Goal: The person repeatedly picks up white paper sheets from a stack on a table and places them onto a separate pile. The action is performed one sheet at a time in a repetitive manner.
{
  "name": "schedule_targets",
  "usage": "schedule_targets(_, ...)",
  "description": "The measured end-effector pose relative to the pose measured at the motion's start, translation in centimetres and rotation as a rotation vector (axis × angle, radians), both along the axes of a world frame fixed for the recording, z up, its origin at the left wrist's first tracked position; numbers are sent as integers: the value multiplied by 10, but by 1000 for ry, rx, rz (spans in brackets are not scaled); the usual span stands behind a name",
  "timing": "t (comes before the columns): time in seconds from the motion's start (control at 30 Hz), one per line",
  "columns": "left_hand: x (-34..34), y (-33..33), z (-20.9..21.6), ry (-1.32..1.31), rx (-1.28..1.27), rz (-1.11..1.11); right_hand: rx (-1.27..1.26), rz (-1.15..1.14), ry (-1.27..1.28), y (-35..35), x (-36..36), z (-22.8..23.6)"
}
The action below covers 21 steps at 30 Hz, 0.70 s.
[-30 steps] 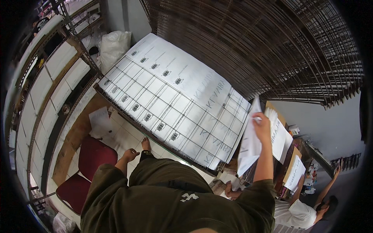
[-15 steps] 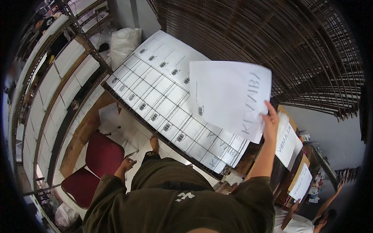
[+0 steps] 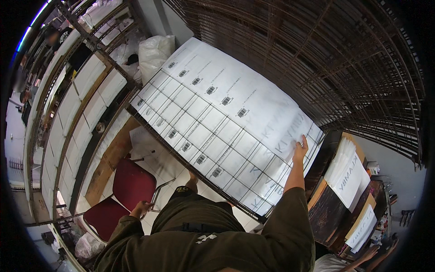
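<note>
1. Paper sheet (image 3: 276,122), large and white, lies flat on top of the wire grid rack (image 3: 213,149), toward its right end, covering the white printed packets beneath.
2. One right hand (image 3: 300,149) is raised with fingers spread open, pressing flat on the sheet's near right edge; it grips nothing.
3. One left hand (image 3: 141,207) hangs low at the person's side, fingers loosely curled, touching the metal frame of the red chair (image 3: 122,197); I cannot tell whether it actually grips it.
4. One red chair stands near left on the pale tiled floor (image 3: 172,170).
5. Two stacks of white papers (image 3: 346,174) rest on the dark wooden worktop (image 3: 326,208) at the right.
6. A long shelf unit (image 3: 77,99) filled with white bundles runs along the left, and a white sack (image 3: 154,52) sits at the far end.
7. Rusty wire mesh panels (image 3: 326,59) fill the far right of the room.
</note>
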<state>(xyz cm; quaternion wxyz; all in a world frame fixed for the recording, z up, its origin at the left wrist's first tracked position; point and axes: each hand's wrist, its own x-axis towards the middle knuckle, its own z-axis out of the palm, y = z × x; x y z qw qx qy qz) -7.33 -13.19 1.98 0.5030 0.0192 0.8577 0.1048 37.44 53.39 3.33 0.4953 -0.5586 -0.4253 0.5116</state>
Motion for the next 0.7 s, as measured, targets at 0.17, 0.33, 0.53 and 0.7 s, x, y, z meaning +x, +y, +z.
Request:
schedule_targets(0.17, -7, -3, -25, -24, 82, 95, 12, 4, -43, 7, 7, -1)
schedule_targets(0.33, 5, 53, -4, -8, 81, -98, 79, 35, -65, 14, 4, 2)
schedule_targets(0.53, 1, 61, 9, -10, 51, -102, -5, 41, -91, 20, 2, 1)
schedule_targets(0.7, -5, 36, 11, -24, 23, -56, 74, -18, -77, 28, 2, -24)
